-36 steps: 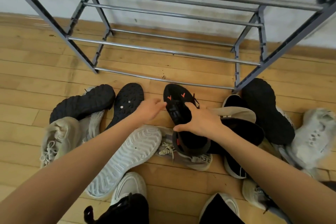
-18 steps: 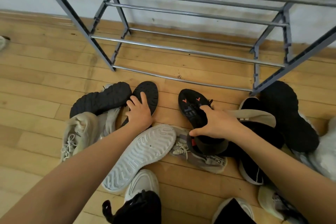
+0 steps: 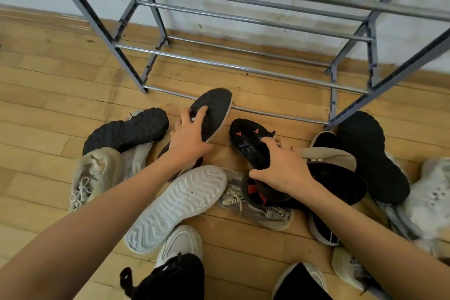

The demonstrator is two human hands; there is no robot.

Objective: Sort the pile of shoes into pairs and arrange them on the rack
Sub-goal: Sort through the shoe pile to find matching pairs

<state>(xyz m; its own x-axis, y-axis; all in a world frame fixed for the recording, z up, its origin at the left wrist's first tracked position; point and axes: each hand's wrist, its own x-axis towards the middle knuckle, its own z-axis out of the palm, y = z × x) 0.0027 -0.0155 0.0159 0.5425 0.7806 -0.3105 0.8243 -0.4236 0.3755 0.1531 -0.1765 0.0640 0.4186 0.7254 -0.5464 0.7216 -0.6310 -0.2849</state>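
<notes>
Head: left hand (image 3: 187, 140), seemingly, round shoe (image 3: 215, 107)

Pale wooden plank floor (image 3: 48, 117) is carrying a jumbled pile of black, beige and white sneakers (image 3: 177, 204); grey metal-tube rack (image 3: 104, 31) is standing behind.

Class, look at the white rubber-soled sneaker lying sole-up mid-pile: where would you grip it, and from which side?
Probably across the midfoot of the white sole-up sneaker, coming from above. Its sole faces up and both long edges show there, while its far end overlaps the grey laced sneaker.
</notes>
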